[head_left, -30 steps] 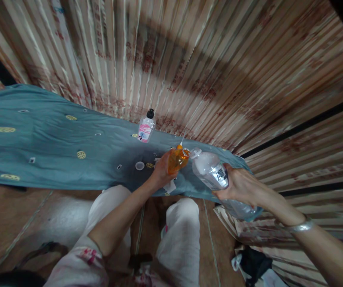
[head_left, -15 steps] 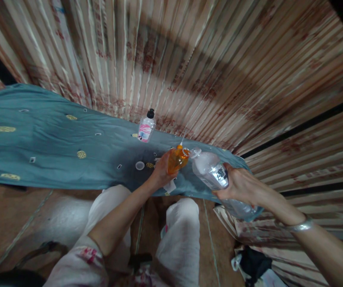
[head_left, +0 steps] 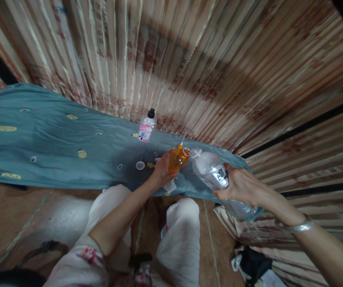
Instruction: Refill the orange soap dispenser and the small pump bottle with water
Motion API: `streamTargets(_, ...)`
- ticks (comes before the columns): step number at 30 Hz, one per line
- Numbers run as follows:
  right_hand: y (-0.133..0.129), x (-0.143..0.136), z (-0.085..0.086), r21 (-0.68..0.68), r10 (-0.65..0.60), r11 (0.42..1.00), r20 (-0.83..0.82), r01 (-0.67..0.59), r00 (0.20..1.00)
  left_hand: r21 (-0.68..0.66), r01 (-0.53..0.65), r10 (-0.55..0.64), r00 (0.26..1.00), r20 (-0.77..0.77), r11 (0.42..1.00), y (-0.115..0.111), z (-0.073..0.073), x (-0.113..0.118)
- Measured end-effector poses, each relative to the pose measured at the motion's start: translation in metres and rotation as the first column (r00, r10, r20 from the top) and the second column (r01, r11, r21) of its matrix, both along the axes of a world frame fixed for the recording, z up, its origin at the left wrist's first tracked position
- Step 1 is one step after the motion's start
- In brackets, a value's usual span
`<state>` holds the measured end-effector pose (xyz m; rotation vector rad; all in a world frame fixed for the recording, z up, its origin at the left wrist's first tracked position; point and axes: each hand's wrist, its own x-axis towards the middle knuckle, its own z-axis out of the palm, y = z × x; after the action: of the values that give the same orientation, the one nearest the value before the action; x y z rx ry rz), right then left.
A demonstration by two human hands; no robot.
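Observation:
My left hand (head_left: 163,172) is wrapped around a small bottle of orange liquid (head_left: 178,160), held over the blue cloth. In my right hand (head_left: 239,184) is a large clear plastic bottle (head_left: 208,169) with a silver label, tilted so that its uncapped mouth points left. The two bottle mouths meet or nearly meet; whether they touch, I cannot tell. Whether liquid runs between them is too small to make out. On the cloth, left of my left hand, lies a round whitish cap (head_left: 140,165). Farther back is a clear bottle with a pink label and black cap (head_left: 147,126).
A blue patterned cloth (head_left: 51,147) covers the long surface before my knees. Behind it hangs a striped curtain (head_left: 171,59), with dark metal bars (head_left: 308,122) at the right. A dark bundle (head_left: 253,261) lies on the tiled floor at the lower right.

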<state>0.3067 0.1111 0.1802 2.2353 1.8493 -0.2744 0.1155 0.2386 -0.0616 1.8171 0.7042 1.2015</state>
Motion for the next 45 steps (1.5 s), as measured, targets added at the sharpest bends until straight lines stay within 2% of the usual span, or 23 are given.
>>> streamTargets(10, 0.0005, -0.0038, 0.0025, -0.062, -0.044, 0.997, 0.026, 0.045, 0.999, -0.033, -0.006, 0.006, 1.000, 0.007, 0.999, 0.0002, 0.0008, 0.0011)
streamTargets(21, -0.0005, 0.0013, -0.0003, 0.005, -0.013, 1.000, -0.028, 0.013, 1.000, -0.026, -0.001, 0.002, 1.000, 0.014, 1.000, 0.0006, 0.0004, 0.0017)
streamTargets(29, -0.0009, -0.0041, 0.0051, -0.016, -0.037, 0.999, -0.066, 0.036, 0.997, -0.025, 0.003, -0.004, 1.000, -0.006, 1.000, -0.0002, 0.0022, 0.0006)
streamTargets(45, 0.0008, -0.0014, 0.0019, -0.012, 0.000, 1.000, 0.005, 0.000, 1.000, -0.002, -0.018, 0.018, 0.999, -0.031, 1.000, 0.0003, 0.0017, 0.0011)
